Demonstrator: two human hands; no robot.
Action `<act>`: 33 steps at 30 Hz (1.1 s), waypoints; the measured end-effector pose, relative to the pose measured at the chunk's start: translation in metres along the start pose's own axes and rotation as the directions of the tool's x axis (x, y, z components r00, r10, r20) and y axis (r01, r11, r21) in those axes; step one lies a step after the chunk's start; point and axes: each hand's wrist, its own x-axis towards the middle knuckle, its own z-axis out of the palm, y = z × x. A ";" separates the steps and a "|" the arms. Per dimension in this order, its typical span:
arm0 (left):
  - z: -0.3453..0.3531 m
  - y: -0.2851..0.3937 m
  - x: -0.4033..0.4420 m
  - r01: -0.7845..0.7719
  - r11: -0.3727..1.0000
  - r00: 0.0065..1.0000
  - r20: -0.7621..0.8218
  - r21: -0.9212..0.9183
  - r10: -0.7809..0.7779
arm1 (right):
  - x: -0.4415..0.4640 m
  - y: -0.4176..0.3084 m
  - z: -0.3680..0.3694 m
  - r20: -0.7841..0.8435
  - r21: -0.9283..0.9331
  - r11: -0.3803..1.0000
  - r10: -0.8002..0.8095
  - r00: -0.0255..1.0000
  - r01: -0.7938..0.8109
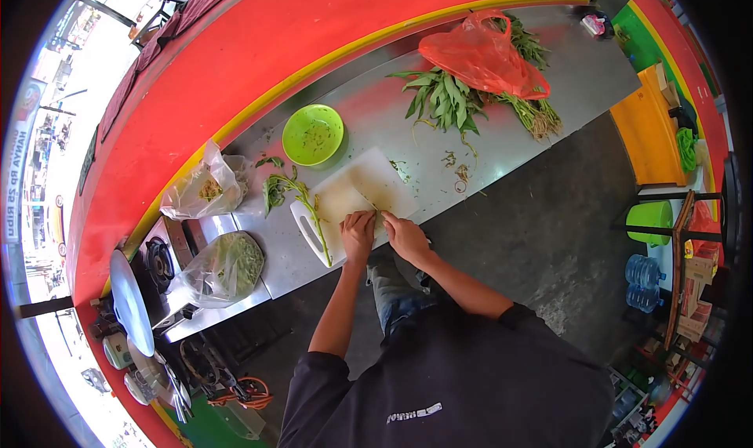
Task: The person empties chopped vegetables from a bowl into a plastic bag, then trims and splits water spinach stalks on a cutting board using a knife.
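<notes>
A white cutting board [337,199] lies at an angle on the steel counter. At its near edge my right hand [405,236] is closed around the handle of a knife [365,199], whose blade points away over the board. Beside it, my left hand [358,235] rests on the board with fingers bunched; what they press on is hidden. A green leafy stalk [304,199] lies across the board's left end, by the handle slot. Just beyond the board sits a lime-green bowl [314,136] with bits of greens inside.
Bunches of leafy greens [445,101] lie under a red plastic bag [486,56] to the far right. On the left are a clear bag [208,185], a bag of chopped greens [231,268] and a gas stove [159,260]. Scraps [461,175] dot the steel counter [502,150].
</notes>
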 end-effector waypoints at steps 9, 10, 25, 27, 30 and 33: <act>-0.004 0.004 -0.002 0.016 1.000 1.000 0.002 0.005 -0.016 | -0.018 0.004 0.002 0.007 -0.017 0.999 0.028 1.000 -0.028; -0.004 0.005 -0.003 0.024 1.000 1.000 -0.001 -0.006 -0.024 | -0.013 0.007 0.008 -0.008 -0.009 1.000 0.003 1.000 -0.003; -0.001 0.000 -0.004 0.015 1.000 1.000 -0.015 -0.011 -0.015 | -0.021 0.002 -0.003 0.022 -0.033 0.999 0.041 0.999 -0.041; -0.003 0.000 -0.006 0.022 1.000 1.000 -0.005 -0.020 -0.023 | -0.017 0.005 0.006 0.010 -0.038 0.999 0.023 1.000 -0.023; -0.002 0.002 -0.005 0.011 1.000 1.000 -0.013 -0.029 -0.011 | -0.001 0.005 0.014 -0.030 -0.051 0.998 -0.031 0.999 0.030; -0.001 0.003 -0.005 0.005 0.999 0.999 -0.038 -0.045 -0.006 | 0.005 -0.002 0.009 -0.004 -0.011 1.000 0.001 1.000 -0.001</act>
